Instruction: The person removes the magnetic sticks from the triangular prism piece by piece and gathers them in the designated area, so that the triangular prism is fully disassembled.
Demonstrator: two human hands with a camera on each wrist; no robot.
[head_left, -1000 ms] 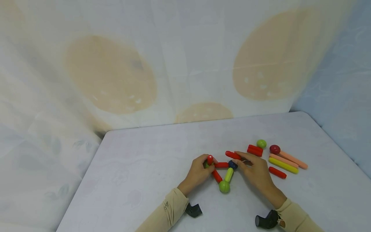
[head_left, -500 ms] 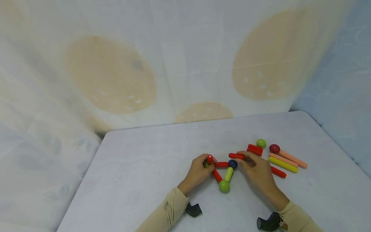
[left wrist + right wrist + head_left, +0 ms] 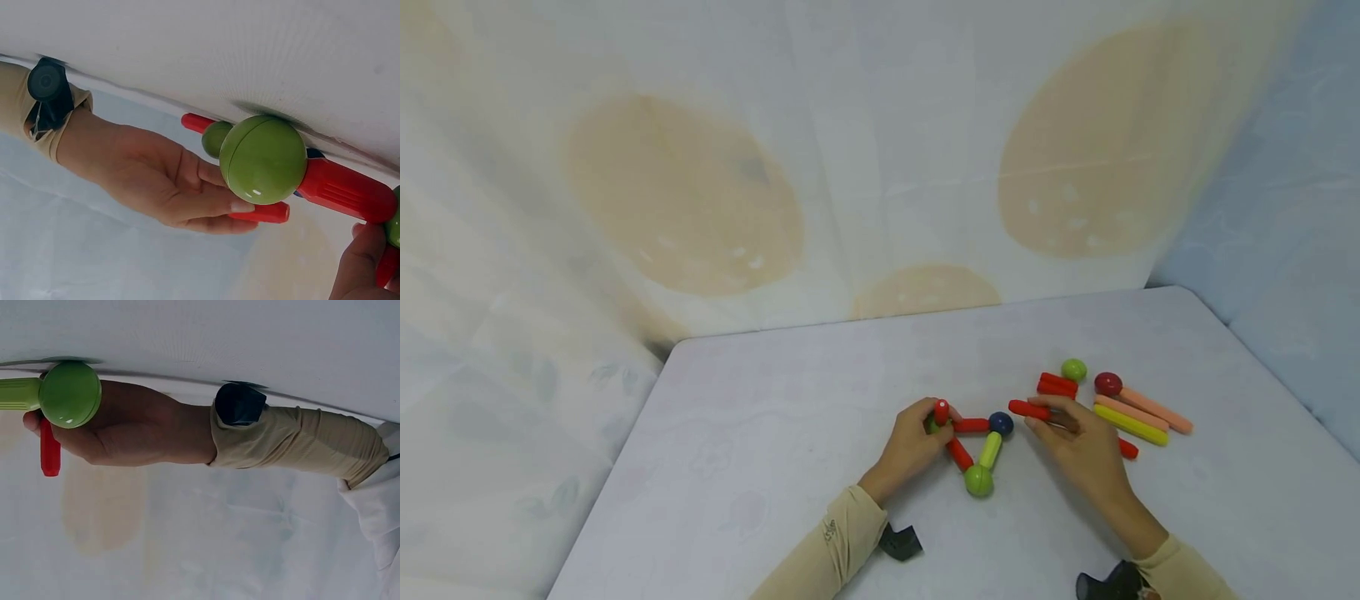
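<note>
On the white table [image 3: 775, 433] lies a flat triangle of magnetic pieces: a blue ball [image 3: 1001, 422], a green ball [image 3: 978, 481], two red sticks [image 3: 972, 425] and a green stick [image 3: 990, 450]. My left hand [image 3: 934, 427] grips its left corner, where a short red stick [image 3: 942, 410] stands upright. A little right of the blue ball, my right hand [image 3: 1041, 414] pinches a loose red stick [image 3: 1028, 409], which touches nothing else. The left wrist view shows the right hand [image 3: 169, 187] holding that stick [image 3: 262, 212] behind the green ball [image 3: 262, 159].
Loose pieces lie right of the right hand: a pair of red sticks [image 3: 1057, 385], a green ball [image 3: 1073, 369], a maroon ball [image 3: 1108, 383], pink sticks [image 3: 1153, 411], a yellow stick [image 3: 1129, 425] and a red stick [image 3: 1127, 450] half hidden by the hand. A draped cloth backdrop [image 3: 850, 167] rises behind.
My right hand has drawn the red stick to the right, away from the blue ball. The left hand and the triangle have stayed put.
</note>
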